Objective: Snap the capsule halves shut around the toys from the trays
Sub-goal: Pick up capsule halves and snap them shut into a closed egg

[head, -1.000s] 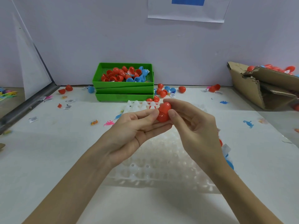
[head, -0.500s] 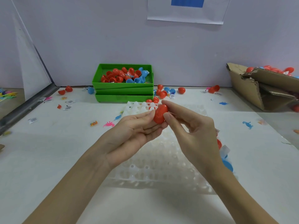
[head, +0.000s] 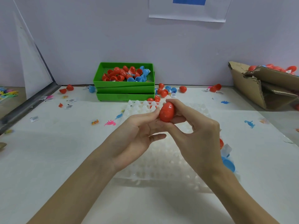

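Observation:
A red egg-shaped capsule point(head: 167, 111) is held between both hands above a white moulded egg tray point(head: 163, 160). Its two halves look joined into one egg. My right hand point(head: 194, 126) grips it with thumb on top and fingers curled beneath. My left hand point(head: 139, 133) touches its left side with the fingertips, palm turned up. The stacked green trays point(head: 124, 91) at the back hold several red and blue capsule halves and wrapped toys. Whatever is inside the capsule is hidden.
Loose red and blue capsule halves point(head: 163, 92) lie beside the green trays. Small dinosaur toys, pink point(head: 110, 123) and blue point(head: 250, 123), and paper tags dot the white table. A torn cardboard box point(head: 265, 88) with more capsules stands at the right. A blue half point(head: 228, 164) lies behind my right wrist.
The two red halves, offset a second ago, are now closed into a single egg. My right hand has rotated it upright and the left fingers have loosened.

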`<move>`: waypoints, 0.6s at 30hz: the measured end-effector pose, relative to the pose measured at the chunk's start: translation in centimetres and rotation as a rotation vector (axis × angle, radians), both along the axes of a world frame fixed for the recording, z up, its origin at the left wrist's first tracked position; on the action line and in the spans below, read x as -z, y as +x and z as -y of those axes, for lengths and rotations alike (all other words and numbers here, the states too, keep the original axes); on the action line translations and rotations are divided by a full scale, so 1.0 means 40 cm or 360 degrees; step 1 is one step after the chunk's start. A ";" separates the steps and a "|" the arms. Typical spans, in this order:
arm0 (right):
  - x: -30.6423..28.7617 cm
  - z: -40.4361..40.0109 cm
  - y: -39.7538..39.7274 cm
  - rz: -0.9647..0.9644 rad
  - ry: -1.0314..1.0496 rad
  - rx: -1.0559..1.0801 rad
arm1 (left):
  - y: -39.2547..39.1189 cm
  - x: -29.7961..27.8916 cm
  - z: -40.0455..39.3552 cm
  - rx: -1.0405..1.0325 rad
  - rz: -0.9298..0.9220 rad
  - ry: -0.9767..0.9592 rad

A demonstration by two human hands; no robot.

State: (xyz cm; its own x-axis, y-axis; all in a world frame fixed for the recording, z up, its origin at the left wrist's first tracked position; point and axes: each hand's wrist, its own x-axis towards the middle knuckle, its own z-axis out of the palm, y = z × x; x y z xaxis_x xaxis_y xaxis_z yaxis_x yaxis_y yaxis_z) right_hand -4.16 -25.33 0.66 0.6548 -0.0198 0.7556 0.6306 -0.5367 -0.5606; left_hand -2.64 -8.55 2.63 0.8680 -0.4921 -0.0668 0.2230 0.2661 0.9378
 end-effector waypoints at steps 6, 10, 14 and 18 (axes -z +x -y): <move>-0.002 0.005 0.004 -0.0140 -0.0033 -0.0072 | -0.012 0.004 0.012 -0.0328 0.0611 0.0524; -0.003 0.013 0.008 -0.0169 -0.0055 -0.0139 | -0.020 -0.008 0.012 -0.0390 0.0812 0.0720; -0.006 0.018 0.009 -0.0164 -0.0035 -0.0151 | -0.028 -0.007 0.018 -0.0484 0.1017 0.0910; -0.007 0.022 0.011 -0.0150 -0.0118 -0.0140 | -0.030 -0.005 0.020 -0.0550 0.1109 0.0961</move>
